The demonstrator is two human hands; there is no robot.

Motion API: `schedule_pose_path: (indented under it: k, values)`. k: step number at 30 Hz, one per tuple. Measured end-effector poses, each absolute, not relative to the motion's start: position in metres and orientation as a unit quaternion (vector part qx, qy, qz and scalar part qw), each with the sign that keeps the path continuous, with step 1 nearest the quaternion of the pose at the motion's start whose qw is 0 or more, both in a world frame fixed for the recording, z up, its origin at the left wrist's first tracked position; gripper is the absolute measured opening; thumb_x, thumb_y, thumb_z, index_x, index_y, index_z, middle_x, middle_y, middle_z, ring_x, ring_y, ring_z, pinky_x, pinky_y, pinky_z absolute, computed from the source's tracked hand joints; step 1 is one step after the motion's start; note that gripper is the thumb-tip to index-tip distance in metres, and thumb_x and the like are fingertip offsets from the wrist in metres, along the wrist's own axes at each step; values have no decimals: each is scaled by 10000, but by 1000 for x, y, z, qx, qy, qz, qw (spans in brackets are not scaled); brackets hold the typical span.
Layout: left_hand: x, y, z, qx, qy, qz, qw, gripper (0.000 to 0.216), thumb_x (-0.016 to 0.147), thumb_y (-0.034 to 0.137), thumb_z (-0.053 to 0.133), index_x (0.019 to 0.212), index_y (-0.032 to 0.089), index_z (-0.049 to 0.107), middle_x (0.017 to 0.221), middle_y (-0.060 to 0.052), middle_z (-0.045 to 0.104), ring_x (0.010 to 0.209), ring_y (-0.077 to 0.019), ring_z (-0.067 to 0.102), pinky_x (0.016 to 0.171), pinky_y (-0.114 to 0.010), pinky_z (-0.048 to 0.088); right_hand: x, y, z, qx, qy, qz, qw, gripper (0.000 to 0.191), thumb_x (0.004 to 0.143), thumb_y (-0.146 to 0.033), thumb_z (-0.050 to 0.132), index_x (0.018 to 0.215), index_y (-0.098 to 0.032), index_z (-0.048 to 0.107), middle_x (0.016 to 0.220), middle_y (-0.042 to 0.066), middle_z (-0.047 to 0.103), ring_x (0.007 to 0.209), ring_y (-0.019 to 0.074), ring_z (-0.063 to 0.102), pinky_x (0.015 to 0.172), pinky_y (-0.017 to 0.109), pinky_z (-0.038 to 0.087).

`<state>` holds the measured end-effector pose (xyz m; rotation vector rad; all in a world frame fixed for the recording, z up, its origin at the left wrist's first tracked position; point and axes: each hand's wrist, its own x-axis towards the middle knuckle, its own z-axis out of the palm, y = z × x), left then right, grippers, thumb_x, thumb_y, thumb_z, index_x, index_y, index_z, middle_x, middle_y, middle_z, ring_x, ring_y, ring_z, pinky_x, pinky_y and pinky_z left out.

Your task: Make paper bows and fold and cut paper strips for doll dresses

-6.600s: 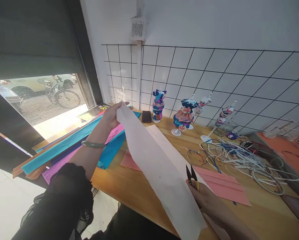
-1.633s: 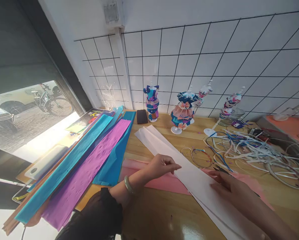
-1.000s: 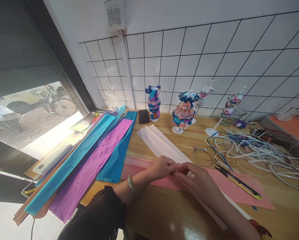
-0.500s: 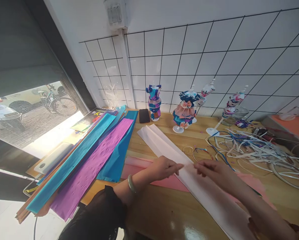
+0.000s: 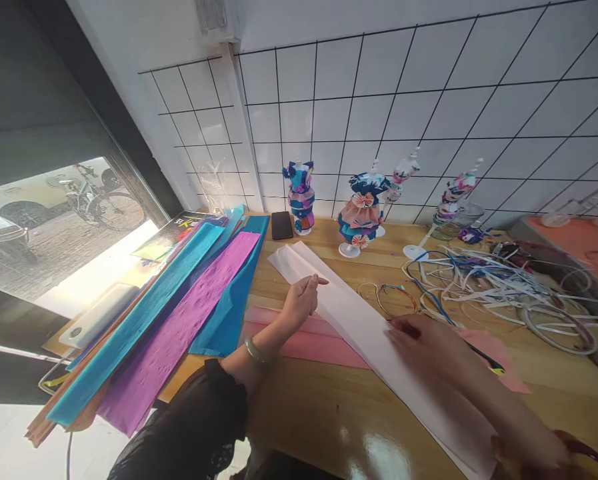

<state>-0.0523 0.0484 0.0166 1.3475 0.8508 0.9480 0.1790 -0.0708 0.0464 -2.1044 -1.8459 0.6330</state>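
Note:
A long folded strip of pale pink paper lies slantwise across the wooden table. Over its left edge is my left hand, its fingers curled and pressed together; whether anything small is in them is hidden. My right hand rests farther down the strip, fingers bent at its right edge and seeming to pinch the paper, though shadow covers the fingertips. Beneath the strip, on the left, is a deeper pink sheet. A black tool with a yellow-green end lies partly behind my right forearm on a salmon piece of paper.
Purple and turquoise paper are stacked at the left, near a phone. Several decorated small dress forms stand by the tiled wall. Tangled cords and strips cover the right side, beside a glass jar.
My left hand has moved up and left, away from my right hand. My right hand has settled onto the pale strip's edge. The view has shifted slightly, uncovering more of the black tool.

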Motion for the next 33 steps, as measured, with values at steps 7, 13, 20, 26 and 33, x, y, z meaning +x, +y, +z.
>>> schedule_pose_path:
  k: [7, 13, 20, 26, 33]
  values:
    - [-54, 49, 19, 594, 366, 415, 584, 491, 869, 549, 368, 932, 123, 603, 364, 80, 378, 361, -70, 322, 450, -201, 289, 174, -59, 31, -714, -658, 220, 95, 208, 787, -361, 464, 660, -213, 537, 698, 42, 658, 669, 214, 588, 569, 293, 358]
    - [-54, 43, 20, 630, 379, 302, 608, 507, 823, 594, 408, 609, 155, 544, 335, 60, 388, 328, -60, 310, 403, -203, 244, 170, -59, 41, -714, -623, 261, 185, 205, 772, -397, 498, 702, -217, 568, 687, 25, 648, 633, 191, 571, 559, 286, 381]
    - [-53, 18, 39, 700, 251, 28, 668, 543, 754, 643, 490, 591, 138, 610, 405, 1, 526, 369, -86, 462, 438, -210, 367, 165, -60, 53, -705, -521, 326, 355, 280, 670, -458, 637, 761, -195, 612, 734, 36, 646, 651, 181, 582, 575, 282, 435]
    - [-50, 15, 38, 584, 190, -26, 789, 533, 746, 628, 529, 869, 128, 669, 789, -120, 694, 634, -183, 644, 534, -265, 482, 154, -66, 65, -702, -456, 347, 423, 304, 644, -443, 682, 828, -213, 611, 795, 30, 664, 642, 171, 587, 534, 269, 434]
    - [-39, 14, 22, 357, 171, 162, 904, 471, 867, 451, 475, 1199, 126, 548, 1155, -176, 613, 1032, -248, 602, 864, -399, 480, 137, -60, 64, -668, -436, 380, 468, 314, 644, -444, 700, 845, -222, 606, 846, 36, 661, 553, 144, 563, 459, 263, 415]
